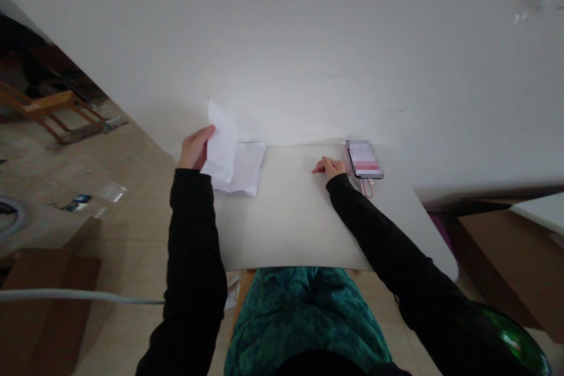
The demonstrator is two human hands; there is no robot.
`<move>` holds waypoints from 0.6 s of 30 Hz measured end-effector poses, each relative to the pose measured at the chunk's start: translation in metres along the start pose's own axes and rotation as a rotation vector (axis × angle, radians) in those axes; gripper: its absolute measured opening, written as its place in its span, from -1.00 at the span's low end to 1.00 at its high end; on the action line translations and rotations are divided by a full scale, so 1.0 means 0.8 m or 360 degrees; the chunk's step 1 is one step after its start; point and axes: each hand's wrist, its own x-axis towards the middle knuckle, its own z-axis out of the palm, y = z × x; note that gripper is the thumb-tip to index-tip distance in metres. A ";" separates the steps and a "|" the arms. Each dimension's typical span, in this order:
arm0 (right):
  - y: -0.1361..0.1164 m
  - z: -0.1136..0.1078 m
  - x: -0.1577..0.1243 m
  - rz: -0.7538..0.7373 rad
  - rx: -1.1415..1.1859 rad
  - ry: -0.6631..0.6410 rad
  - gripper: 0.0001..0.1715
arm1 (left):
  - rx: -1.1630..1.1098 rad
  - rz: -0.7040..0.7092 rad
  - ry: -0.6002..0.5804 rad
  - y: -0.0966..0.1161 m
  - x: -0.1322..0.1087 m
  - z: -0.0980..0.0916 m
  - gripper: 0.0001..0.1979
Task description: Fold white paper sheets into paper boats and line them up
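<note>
My left hand [195, 148] grips a loose white sheet of paper [222, 144], holding it upright at the table's left edge. Under that sheet lies a flat pile of white paper [247, 169] on the white table [286, 223]. My right hand [329, 168] rests on the tabletop, holding nothing. Just beyond its fingertips, a smartphone [365, 158] with a blurred screen lies near the far edge. A thin pink cable [366, 189] runs from the phone's near end.
A white wall [308, 59] stands behind the table. Left of the table are a tiled floor, a wooden chair [53, 108] and a cardboard box [44, 311]. A grey cable [74, 295] crosses low left. A teal quilted garment [304, 323] lies below the table's near edge.
</note>
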 end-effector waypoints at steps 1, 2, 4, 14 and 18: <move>-0.003 0.000 -0.001 -0.0030 -0.0003 -0.0018 -0.44 | -0.0055 -0.0077 -0.0103 0.012 -0.003 0.000 -0.73; -0.007 0.000 -0.003 -0.0066 0.0007 -0.0049 -0.46 | -0.0080 -0.0149 -0.0227 0.020 -0.008 0.003 -0.68; -0.016 0.003 -0.009 -0.0119 0.0096 -0.0158 -0.50 | -0.0130 -0.0221 -0.0429 0.025 -0.019 0.018 -0.64; -0.032 0.025 -0.025 0.0247 0.0559 -0.0336 -0.29 | 0.0488 0.0012 -0.0888 -0.049 -0.073 0.097 -0.70; -0.044 0.012 -0.024 0.0380 0.0648 -0.0432 -0.12 | 0.0474 0.0155 -0.0704 -0.061 -0.080 0.103 -0.78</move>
